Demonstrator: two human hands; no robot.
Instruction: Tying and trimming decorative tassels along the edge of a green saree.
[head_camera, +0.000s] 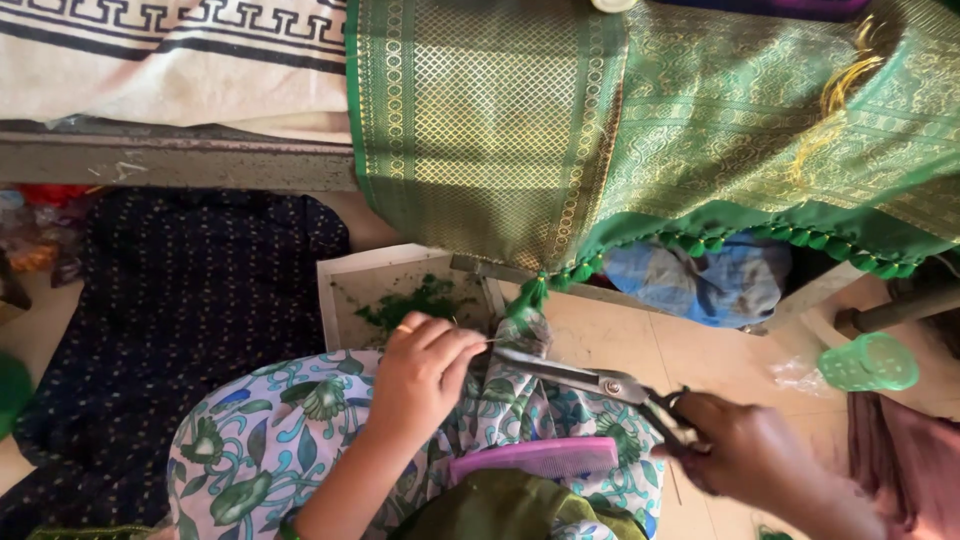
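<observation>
A green and gold woven cloth (560, 130) hangs off a ledge, its lower edge lined with small green tassels (700, 243). My left hand (420, 375) pinches the threads of the end tassel (527, 300) at the cloth's corner. My right hand (745, 450) grips the handles of metal scissors (570, 372), whose blades point left at the threads just beside my left fingers. A pink comb (535, 458) lies on my floral-print lap (270, 450).
A shallow tray (345, 285) with green thread clippings (410, 303) sits on the floor beyond my knee. Dark dotted fabric (170, 300) lies at left, a blue bundle (700, 280) under the cloth, a green plastic cup (868, 362) at right, and a patterned white cloth (170, 60) on the ledge.
</observation>
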